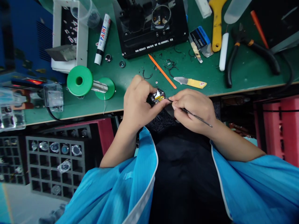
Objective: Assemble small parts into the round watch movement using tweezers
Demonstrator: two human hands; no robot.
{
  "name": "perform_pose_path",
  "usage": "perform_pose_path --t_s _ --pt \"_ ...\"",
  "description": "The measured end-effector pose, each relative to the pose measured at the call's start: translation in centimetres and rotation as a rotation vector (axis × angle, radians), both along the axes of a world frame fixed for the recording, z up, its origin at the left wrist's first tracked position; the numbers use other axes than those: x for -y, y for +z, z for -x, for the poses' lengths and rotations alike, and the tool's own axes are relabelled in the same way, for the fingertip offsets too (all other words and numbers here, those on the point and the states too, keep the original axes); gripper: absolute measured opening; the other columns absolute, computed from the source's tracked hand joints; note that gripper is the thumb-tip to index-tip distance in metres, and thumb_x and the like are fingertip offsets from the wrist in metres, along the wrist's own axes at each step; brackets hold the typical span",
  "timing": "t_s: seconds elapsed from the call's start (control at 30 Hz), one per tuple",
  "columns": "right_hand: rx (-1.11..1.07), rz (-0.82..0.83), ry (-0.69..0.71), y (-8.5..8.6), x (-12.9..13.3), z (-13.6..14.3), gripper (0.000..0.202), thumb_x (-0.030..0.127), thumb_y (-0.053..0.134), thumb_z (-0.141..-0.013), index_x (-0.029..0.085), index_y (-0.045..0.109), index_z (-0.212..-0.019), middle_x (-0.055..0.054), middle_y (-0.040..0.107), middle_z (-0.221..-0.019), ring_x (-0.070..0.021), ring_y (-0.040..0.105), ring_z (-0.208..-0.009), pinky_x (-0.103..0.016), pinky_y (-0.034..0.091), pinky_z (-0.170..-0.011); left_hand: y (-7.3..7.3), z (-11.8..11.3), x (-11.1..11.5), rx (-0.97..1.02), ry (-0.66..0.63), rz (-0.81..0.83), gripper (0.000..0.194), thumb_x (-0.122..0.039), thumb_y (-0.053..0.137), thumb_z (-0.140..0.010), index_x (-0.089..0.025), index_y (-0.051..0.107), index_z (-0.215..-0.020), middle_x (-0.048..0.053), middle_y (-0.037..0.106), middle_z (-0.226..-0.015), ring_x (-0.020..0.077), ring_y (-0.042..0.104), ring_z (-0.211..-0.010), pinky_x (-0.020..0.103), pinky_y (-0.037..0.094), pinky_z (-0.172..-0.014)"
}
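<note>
Just over the front edge of the green bench, my left hand [141, 104] grips a small round black device [157, 97] between thumb and fingers. White and yellow parts show inside its open face. My right hand [192, 110] is closed around a thin dark metal tool [197, 117], whose tip reaches the right side of the device, by my left thumb. The exact contact point is too small to make out. Beyond my hands lie an orange stick [162, 71] and a small blade with a yellow handle [197, 83].
A green solder spool [79, 81], a paint marker [102, 39] and a white box [82, 40] stand left. A black fixture [151, 42] is at the back. Black-handled pliers [231, 65] lie right. Foam trays [56, 168] holding round parts are below the bench at left.
</note>
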State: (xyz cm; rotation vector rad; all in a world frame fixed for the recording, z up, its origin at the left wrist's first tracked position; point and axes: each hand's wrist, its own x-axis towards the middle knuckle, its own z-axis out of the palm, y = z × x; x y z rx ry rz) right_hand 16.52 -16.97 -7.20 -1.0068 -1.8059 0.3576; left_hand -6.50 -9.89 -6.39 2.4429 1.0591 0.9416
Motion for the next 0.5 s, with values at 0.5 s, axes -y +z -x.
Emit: perform_pose_path --t_s 0.5 --pt "0.034 -0.021 -0.003 -0.04 -0.02 0.06 0.023 0.008 0.068 -0.100 0.029 0.061 -0.093 -0.003 0.083 -0.102 -0.0253 0.086 -0.095 -0.043 0.071 -0.080 0.39 -0.24 0.03 -0.063 0.031 -0.083 0.047 -0.066 0.084 -0.100 -0.027 0.059 -0.100 0.002 0.061 -0.089 0.0244 0.061 -0.090 0.042 0.047 -0.074"
